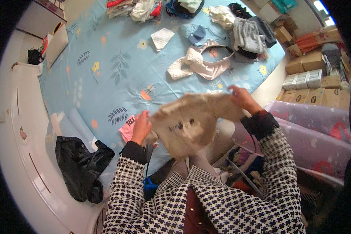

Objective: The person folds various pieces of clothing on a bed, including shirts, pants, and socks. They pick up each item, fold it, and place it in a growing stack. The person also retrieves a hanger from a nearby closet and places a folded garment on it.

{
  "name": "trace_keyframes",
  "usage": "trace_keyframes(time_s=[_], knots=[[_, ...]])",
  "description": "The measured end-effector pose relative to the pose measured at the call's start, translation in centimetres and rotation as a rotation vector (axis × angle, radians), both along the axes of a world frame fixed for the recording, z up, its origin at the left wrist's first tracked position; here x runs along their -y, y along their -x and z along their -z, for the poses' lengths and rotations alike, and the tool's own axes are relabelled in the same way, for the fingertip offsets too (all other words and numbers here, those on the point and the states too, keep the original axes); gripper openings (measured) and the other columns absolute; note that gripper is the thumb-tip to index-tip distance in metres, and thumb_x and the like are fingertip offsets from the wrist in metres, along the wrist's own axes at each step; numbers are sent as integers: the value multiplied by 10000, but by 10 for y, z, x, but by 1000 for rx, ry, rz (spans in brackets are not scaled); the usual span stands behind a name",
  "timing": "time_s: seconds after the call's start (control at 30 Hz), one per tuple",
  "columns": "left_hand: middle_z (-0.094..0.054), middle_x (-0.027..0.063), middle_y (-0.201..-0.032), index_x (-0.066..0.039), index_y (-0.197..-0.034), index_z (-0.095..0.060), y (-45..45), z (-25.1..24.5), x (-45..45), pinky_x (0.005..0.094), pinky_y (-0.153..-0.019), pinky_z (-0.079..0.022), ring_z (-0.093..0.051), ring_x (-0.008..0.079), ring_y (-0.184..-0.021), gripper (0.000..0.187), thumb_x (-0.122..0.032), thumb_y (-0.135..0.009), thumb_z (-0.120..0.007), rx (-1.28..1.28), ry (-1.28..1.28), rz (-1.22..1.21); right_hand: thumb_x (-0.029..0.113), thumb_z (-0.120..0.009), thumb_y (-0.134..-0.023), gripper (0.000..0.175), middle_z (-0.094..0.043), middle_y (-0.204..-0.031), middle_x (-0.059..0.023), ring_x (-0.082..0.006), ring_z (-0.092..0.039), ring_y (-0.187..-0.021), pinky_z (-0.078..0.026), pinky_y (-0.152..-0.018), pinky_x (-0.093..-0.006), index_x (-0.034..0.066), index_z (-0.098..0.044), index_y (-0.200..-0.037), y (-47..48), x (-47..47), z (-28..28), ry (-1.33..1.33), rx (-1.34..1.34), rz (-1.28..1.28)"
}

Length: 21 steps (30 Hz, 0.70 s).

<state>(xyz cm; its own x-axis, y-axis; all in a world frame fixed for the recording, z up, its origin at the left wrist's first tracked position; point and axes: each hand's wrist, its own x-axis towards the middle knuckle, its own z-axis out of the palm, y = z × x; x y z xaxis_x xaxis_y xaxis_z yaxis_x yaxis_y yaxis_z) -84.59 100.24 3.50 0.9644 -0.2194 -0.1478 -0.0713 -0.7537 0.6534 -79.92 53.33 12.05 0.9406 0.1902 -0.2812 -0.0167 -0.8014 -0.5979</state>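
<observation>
A beige garment with dark print (190,125) hangs stretched between my two hands, blurred by motion, above the near edge of the bed. My left hand (141,126) grips its left side, and my right hand (245,99) grips the far right side. Just behind my left hand, a pink cloth with lettering (126,129) lies on the blue floral bedsheet (105,84). Beyond the garment rest a pale pink visor-like hat (212,65) with a cream bow, a blue cap (197,33) and a folded white cloth (162,39).
Folded clothes (134,8) are stacked at the far side, with a grey garment (248,35) at far right. A black jacket (79,166) lies at left beside the white headboard (29,131). Cardboard boxes (307,63) and a lilac cover (313,128) line the right; below is an open drawer (245,175).
</observation>
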Motion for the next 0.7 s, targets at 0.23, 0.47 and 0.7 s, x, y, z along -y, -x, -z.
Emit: trace_keyframes(time_s=[0.23, 0.47, 0.7], knots=[[-513, 212, -1124, 22, -1160, -486, 51, 77, 5, 449, -982, -316, -429, 354, -1115, 464, -61, -722, -611, -487, -135, -340, 161, -658, -772, 430, -586, -1027, -214, -404, -548, -965, -444, -820, -461, -8, -489, -1129, 11, 19, 157, 127, 42, 458], [-455, 211, -1247, -3, -1233, -439, 102, 111, -14, 446, -1035, -282, -376, 346, -1211, 666, -188, -673, -748, -185, -782, -732, 376, -755, -741, 734, -538, -1051, -174, -283, -554, -925, -489, -699, -401, -22, -426, -1263, 45, 48, 227, -239, -187, 1325], [-580, 180, -1124, -23, -1086, -575, 92, 112, -81, 444, -979, -322, -520, 323, -1074, 509, -174, -636, -759, -434, -549, -613, 342, -727, -785, 362, -511, -829, -12, -130, -491, -666, -361, -493, -250, 98, -558, -992, 44, 78, 256, -742, -380, 1443]])
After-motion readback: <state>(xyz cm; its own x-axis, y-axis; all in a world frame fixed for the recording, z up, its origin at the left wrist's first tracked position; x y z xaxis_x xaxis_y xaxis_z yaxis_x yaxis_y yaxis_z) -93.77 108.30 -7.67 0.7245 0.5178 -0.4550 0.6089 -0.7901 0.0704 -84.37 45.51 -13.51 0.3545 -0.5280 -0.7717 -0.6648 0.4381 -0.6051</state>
